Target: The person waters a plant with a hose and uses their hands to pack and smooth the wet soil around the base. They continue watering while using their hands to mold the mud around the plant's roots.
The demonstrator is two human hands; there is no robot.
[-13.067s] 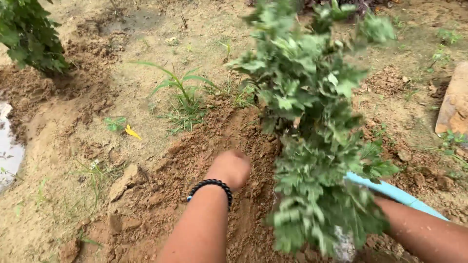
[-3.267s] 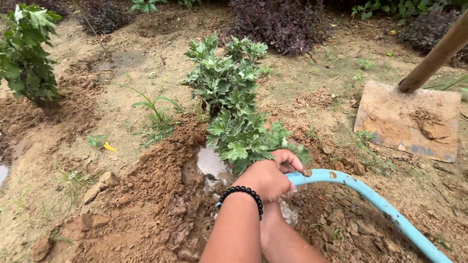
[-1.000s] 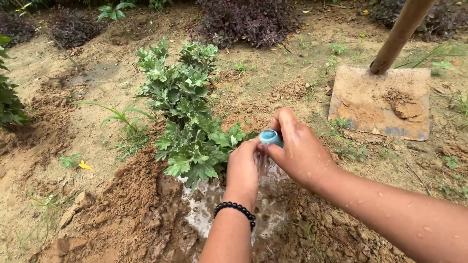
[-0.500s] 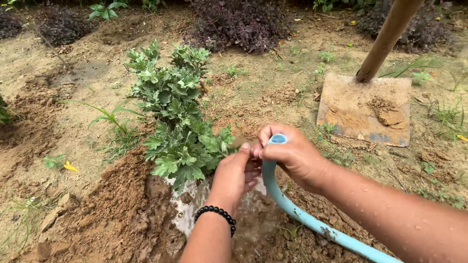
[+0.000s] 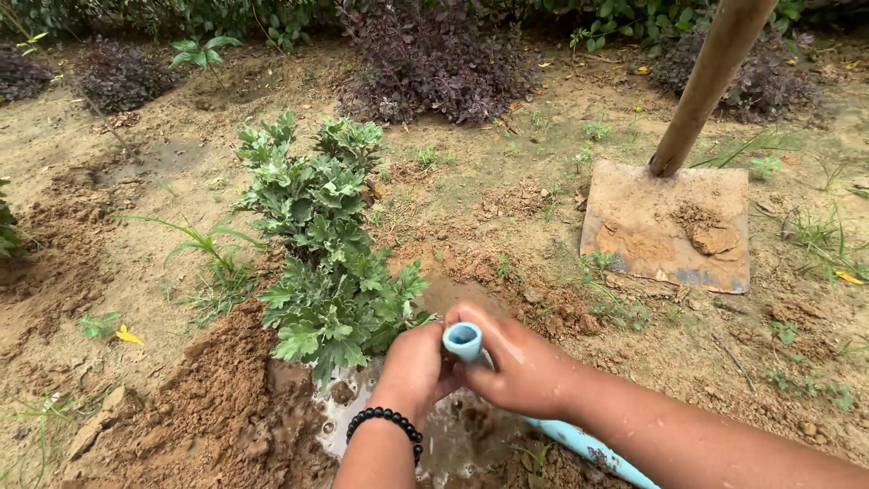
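The right hand (image 5: 516,367) is wrapped around the end of a light blue hose (image 5: 464,340), fingers curled closed on it just below the open mouth, which points up toward the camera. The skin is wet. The rest of the hose runs down and to the right under the forearm and leaves the bottom edge of the view. The left hand (image 5: 415,367) sits right against the hose end and the other hand, fingers bent in a loose fist; from this angle I cannot tell whether it grips the hose or only presses against it. A black bead bracelet (image 5: 385,420) circles that wrist.

Directly beneath both hands is a dug hole (image 5: 453,435) holding muddy water, its surface glinting, with wet clods at its edge. A leafy green plant (image 5: 330,290) stands at the hole's far left rim, just beside the left hand, its lower leaves hanging over the water. Loose brown soil (image 5: 217,398) is heaped to the left of the hole.

Farther off to the right, well apart from the hands, a shovel blade (image 5: 670,226) lies flat on the ground with crumbs of earth on it, its wooden handle (image 5: 706,81) rising up out of view. Dark purple shrubs (image 5: 434,63) line the back of the bed.
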